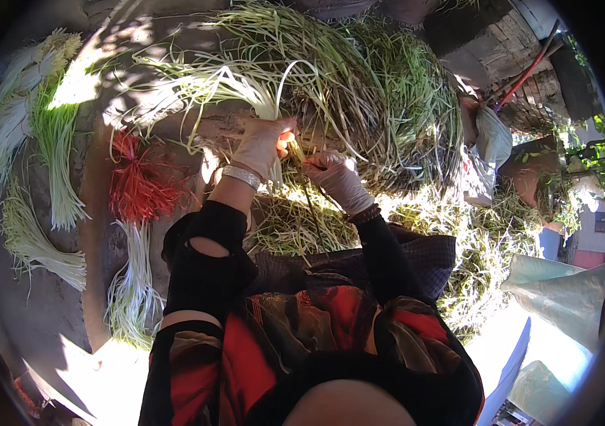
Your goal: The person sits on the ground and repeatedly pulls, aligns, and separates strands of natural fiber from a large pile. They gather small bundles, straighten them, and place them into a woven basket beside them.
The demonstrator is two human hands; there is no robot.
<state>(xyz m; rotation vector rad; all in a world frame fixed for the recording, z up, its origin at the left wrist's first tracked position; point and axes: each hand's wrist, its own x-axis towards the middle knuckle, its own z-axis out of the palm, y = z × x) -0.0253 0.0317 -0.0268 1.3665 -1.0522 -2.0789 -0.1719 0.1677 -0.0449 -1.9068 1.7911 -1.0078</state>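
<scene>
My left hand (262, 145), in a thin pale glove, grips a bunch of long stalks with white bases (264, 104), which look like chives or garlic greens. Their pale ends fan out to the left, and one stalk arches over to the right. Close beside it, my gloved right hand (338, 178) has its fingertips pinched on thin yellowish-brown leaves (296, 152) at the bunch's near side. Dark, withered strands (310, 205) hang below the hands. A large heap of unsorted green stalks (356, 90) lies just beyond both hands.
A bundle of red ties (145, 183) lies left of my arm, above loose white stalks (140, 277). Further left are several tied bundles of pale stalks (57, 154). Dry trimmings (473, 250) cover the ground at right, with a white sack (489, 144) behind.
</scene>
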